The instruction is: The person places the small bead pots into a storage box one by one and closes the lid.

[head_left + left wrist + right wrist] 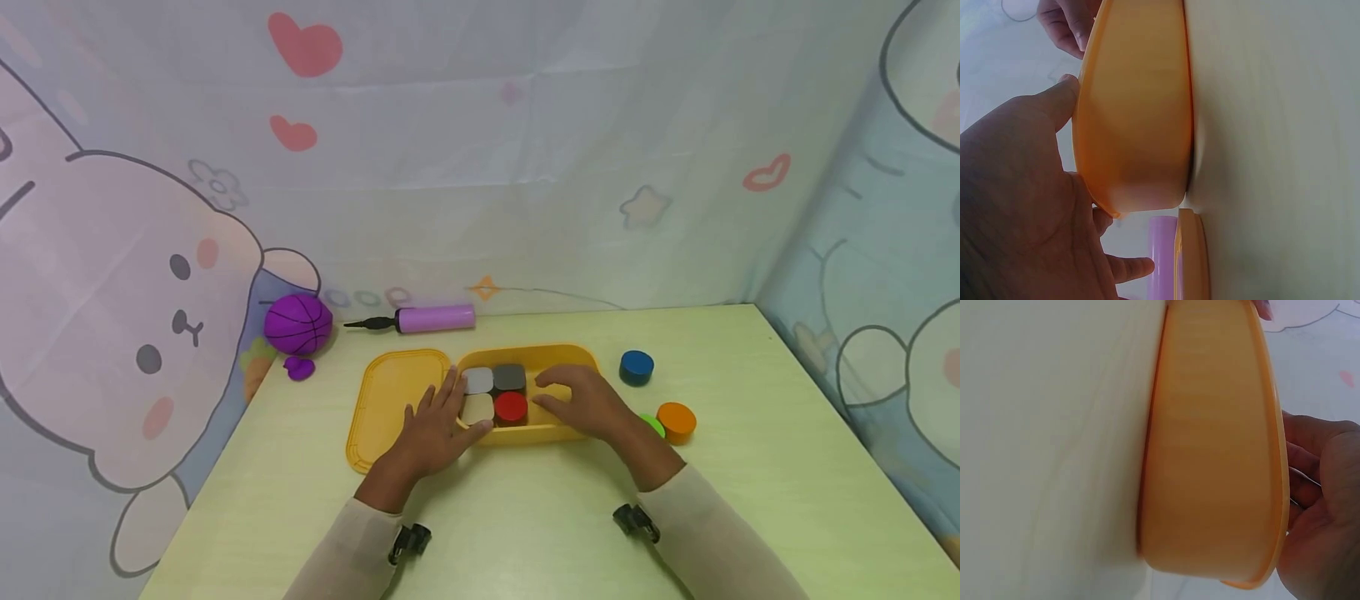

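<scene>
A yellow plastic box stands on the table with several short blocks in its left half: a light grey one, a dark grey one, a cream one and a round red one. My left hand rests at the box's left end, fingers spread and thumb on the front rim. Over the right half hovers my right hand, thumb and forefinger curved and apart with nothing between them. In the right wrist view, the box wall hides part of its fingers.
Left of the box lies its yellow lid. Round blocks in blue, orange and green are on the right. Farther back are a purple hand pump, a purple ball and a small purple duck.
</scene>
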Demonstrator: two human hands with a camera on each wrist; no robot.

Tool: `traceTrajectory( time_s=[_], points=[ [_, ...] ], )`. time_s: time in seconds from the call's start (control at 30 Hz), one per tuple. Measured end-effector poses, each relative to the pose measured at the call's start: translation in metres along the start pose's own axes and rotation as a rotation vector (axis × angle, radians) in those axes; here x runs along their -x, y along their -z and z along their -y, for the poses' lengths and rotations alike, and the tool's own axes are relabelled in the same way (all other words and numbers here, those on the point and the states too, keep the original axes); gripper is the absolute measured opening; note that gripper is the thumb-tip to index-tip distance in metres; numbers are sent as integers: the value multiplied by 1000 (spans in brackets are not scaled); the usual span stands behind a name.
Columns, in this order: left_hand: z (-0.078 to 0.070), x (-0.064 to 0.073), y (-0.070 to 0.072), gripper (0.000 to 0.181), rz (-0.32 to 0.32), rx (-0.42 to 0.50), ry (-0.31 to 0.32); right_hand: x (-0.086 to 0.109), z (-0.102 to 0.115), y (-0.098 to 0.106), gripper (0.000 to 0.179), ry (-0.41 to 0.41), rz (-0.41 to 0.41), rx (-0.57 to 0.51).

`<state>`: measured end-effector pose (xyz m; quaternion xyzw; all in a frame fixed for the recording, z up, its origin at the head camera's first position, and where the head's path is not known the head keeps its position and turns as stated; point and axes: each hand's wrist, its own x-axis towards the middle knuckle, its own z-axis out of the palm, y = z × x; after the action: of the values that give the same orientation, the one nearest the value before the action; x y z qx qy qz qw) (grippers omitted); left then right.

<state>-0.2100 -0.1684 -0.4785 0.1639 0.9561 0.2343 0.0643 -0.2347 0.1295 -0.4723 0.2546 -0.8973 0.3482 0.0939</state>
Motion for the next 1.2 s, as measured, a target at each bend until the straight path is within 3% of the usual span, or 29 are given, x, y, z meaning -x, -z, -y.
traceTrajectory(
  time_s=[0.2, 0.33, 0.7, 1.2],
  points=[
    [3, 0, -2, 100, 1, 0, -5, 6, -10, 7, 19, 80, -156, -15],
    [2, -1, -1, 98, -2, 7, -12, 9, -17, 16, 20, 89, -215, -35],
    [1, -3, 1, 98, 4, -15, -6, 27, -40, 37, 31, -74, -230, -78],
    [5, -3, -3, 100, 13, 1, 4, 39, -64, 52, 35, -282, -235, 71]
  ],
)
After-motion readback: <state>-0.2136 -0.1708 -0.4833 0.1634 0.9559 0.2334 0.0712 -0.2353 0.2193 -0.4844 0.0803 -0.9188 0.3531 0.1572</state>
